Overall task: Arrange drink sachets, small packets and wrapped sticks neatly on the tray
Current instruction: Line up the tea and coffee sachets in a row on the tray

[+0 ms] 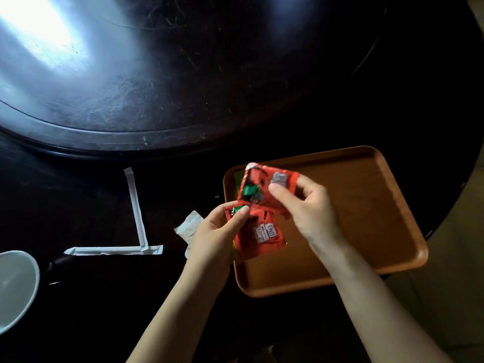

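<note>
At far left, a pale bowl (15, 286) with a smooth rounded rim sits on the dark, scuffed, glossy table (110, 106). Right of it lie two wrapped sticks (136, 208), long, flat, white paper sleeves meeting in an L, one upright in view and one (112, 250) crosswise, both off the tray. Next, a small whitish crinkled packet (190, 226) lies on the table just beside the tray's left rim. The left hand (217, 231) pinches the top corner of a lower red sachet (259, 231), thumb on its printed face; a sliver of green-yellow packet shows beneath it. The right hand (306, 205) pinches an upper red sachet (264, 189) by its right edge, tilted above the lower one. Both sachets are thin, creased foil, held over the left part of the tray (366, 205), a rounded-corner, raised-rim wooden-toned board, otherwise bare. To do this step well, the upper sachet should probably be laid flat, edges parallel to the rim, beside rather than overlapping its twin; slick foil may slide.
</note>
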A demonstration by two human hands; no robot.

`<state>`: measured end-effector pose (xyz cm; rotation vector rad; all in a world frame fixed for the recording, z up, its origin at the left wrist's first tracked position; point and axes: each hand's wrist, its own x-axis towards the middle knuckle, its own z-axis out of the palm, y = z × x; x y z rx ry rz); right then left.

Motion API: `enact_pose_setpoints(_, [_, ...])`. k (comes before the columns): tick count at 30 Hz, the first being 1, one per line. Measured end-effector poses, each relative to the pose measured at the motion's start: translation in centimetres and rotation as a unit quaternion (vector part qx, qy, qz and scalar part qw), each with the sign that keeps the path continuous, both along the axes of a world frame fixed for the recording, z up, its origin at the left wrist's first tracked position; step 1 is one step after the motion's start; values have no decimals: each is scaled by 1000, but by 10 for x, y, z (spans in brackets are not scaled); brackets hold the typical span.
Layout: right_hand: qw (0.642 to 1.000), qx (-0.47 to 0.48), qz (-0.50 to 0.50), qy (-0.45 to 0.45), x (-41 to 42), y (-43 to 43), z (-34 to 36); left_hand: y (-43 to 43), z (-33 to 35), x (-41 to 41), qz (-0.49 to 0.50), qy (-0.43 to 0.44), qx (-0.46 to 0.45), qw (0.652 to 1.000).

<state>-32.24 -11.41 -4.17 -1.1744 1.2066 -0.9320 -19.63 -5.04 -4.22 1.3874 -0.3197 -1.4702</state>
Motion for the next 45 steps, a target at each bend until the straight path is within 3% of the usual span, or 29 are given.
enact_pose_setpoints(2, [999,-4,-47,11,-13,-4,1,-1,-1,-2,6,16,13,1000])
enact_pose_setpoints(6, [994,-59,-26,83,-32,-1,-3,-2,-3,-7,21,18,27,999])
enact_pose_setpoints(10, [981,-129,56,133,-38,13,-9,-9,-4,-18,36,13,22,999])
enact_pose_setpoints(15, [967,-123,138,174,-45,33,-13,-16,-6,-27,30,22,28,999])
enact_pose_setpoints(21, [961,-191,96,177,-43,35,-13,-14,-5,-37,-10,19,-13,1000])
enact_pose_setpoints(23, [972,-169,71,144,-45,37,-14,-15,-6,-39,15,46,-9,999])
enact_pose_setpoints(27, [998,0,47,47,-48,39,-17,-21,-4,-41,55,133,-17,989])
enact_pose_setpoints(29, [999,37,19,-10,-46,37,-17,-23,-3,-43,65,143,-19,987])
enact_pose_setpoints(38, [996,53,-52,-49,-60,7,-5,-29,-3,-36,146,186,-26,971])
enact_pose_setpoints(41, [996,10,-87,-1,-68,-6,-3,-29,-3,-23,173,181,-29,968])
enact_pose_setpoints(45, [970,-153,-71,177,-76,-23,-6,-26,-3,-4,199,163,-34,966])
